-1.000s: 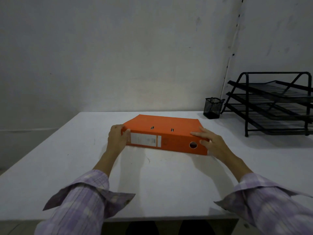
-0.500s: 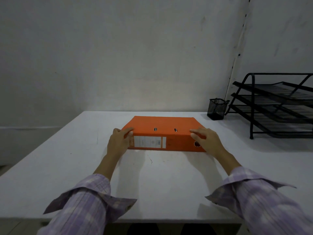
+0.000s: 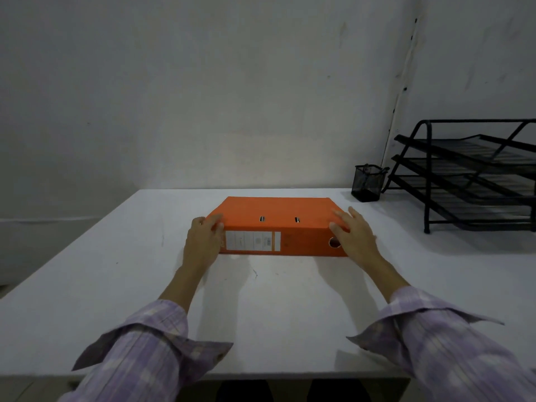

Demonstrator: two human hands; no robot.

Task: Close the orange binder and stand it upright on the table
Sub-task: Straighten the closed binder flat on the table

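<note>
Since the earlier frames the orange binder (image 3: pixel 275 224) has swung round so its spine faces the person squarely, and both hands have slid with it. It lies flat and closed on the white table (image 3: pixel 116 285), directly between the two hands. The left hand (image 3: pixel 203 242) cups the left end, fingers curled over the top edge; the right hand (image 3: pixel 352 236) lies spread and flat on the right end, covering part of the spine's finger hole — a resting press, not a clasp. Standing it up is not yet done. The risk, I judge, lies in the tilt: with the right palm only lying on the cover, the cover could spring open as the binder rises, or the base could skid on the smooth tabletop. The black mesh pen cup (image 3: pixel 366 183) and black wire tray rack (image 3: pixel 475 175) sit well beyond the right hand — unlikely to interfere.
</note>
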